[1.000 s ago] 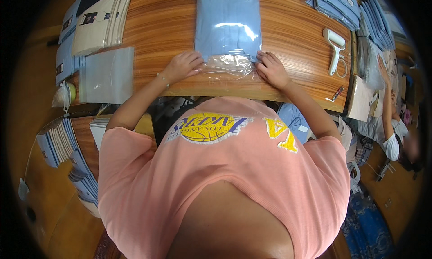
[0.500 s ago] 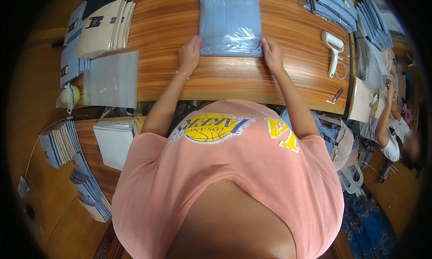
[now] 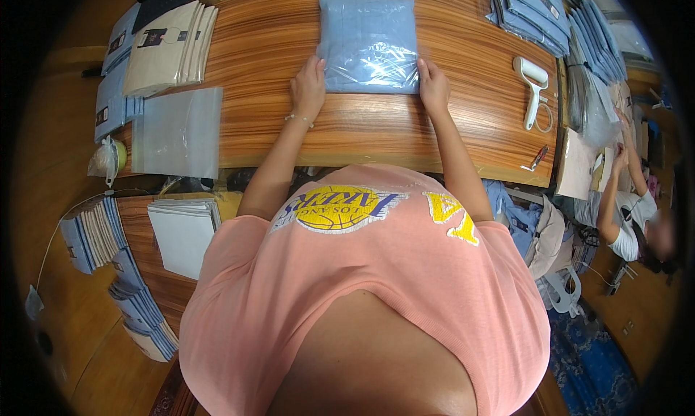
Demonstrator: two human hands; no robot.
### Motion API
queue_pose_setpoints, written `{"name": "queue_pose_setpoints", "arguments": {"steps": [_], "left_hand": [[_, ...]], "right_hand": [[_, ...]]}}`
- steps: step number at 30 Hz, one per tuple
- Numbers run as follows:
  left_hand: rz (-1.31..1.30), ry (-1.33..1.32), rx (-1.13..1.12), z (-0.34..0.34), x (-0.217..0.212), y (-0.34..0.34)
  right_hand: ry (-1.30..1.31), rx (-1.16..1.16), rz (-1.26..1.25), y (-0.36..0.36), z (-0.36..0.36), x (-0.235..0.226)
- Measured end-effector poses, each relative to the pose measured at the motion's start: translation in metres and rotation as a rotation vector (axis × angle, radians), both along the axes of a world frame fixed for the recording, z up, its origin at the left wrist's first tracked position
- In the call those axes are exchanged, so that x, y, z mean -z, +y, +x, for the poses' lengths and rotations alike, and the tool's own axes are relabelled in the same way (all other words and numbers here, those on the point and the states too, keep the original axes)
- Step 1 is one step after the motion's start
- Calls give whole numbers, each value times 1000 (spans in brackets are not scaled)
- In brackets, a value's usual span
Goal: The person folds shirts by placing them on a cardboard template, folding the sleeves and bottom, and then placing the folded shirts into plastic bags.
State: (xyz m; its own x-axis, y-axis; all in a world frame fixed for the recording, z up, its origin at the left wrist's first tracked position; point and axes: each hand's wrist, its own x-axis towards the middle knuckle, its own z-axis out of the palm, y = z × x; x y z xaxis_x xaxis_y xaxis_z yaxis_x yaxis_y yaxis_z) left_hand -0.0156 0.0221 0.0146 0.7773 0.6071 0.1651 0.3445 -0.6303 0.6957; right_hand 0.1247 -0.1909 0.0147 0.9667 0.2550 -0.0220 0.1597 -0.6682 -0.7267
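Note:
A folded light-blue garment in a clear plastic bag (image 3: 368,43) lies flat on the wooden table in front of me, its glossy film catching light near the front edge. My left hand (image 3: 309,87) is at its left side near the front corner, thumb and fingers closed on the edge of the bag. At the opposite front corner my right hand (image 3: 434,87) pinches the bag's right edge in the same way. The exact grip of the fingertips is partly hidden by the hands.
Left on the table are beige folded garments (image 3: 163,51) and a stack of clear bags (image 3: 177,134). At right lie a white lint roller (image 3: 533,90), small snips (image 3: 536,158) and bagged blue garments (image 3: 528,11). White sheets (image 3: 182,235) sit lower left. Another person's arms (image 3: 615,177) show far right.
My right hand has shifted slightly inward, and the glare on the film has changed. Both hands remain at the bag's edges. The other person's arms have moved.

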Motion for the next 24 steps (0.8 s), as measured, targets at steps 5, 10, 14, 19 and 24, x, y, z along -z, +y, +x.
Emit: {"name": "queue_pose_setpoints", "arguments": {"steps": [5,10,14,19,24], "left_hand": [[-12,58,-20,0,-1,2],[-42,128,0,5,-7,2],[-41,137,-23,6,1,8],[-62,175,-86,14,-10,11],[165,216,-71,16,-6,8]], "right_hand": [[72,9,-56,5,3,-8],[128,8,-150,5,13,-1],[42,14,-230,14,8,-8],[-9,3,-348,23,4,-14],[-249,-39,-366,28,-1,1]]}}
